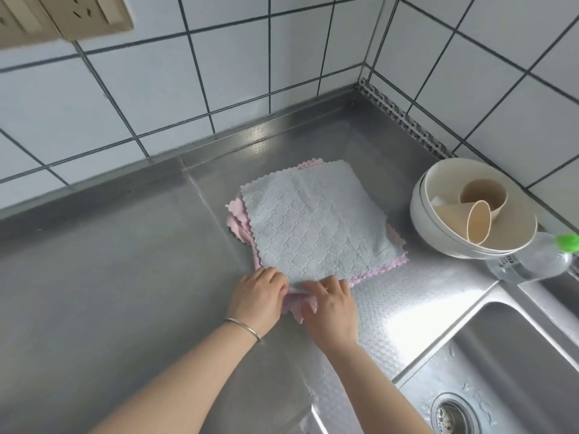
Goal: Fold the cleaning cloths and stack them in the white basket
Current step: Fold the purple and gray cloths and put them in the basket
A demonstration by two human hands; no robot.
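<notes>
White wall tiles (219,73) with dark grout meet in a corner behind a stainless steel counter (109,261). To the right of the cloths stands a stack of white bowls (438,233) holding two beige cups (479,198), one upright and one tipped on its side. Just beside the bowls lies a clear bottle (539,261) with a green cap, cut off by the frame's right edge. A steel sink (501,355) with a drain sits at lower right. A wall socket plate (62,17) shows at top left, partly cropped.

A pile of cleaning cloths (313,220) lies flat in the middle of the counter, a grey one on top and pink ones poking out beneath. Both hands meet at its near corner: the left hand (258,296), with a bangle at the wrist, and the right hand (332,308) have fingers curled, pinching the cloth edges. Which layer each hand grasps is hard to make out.
</notes>
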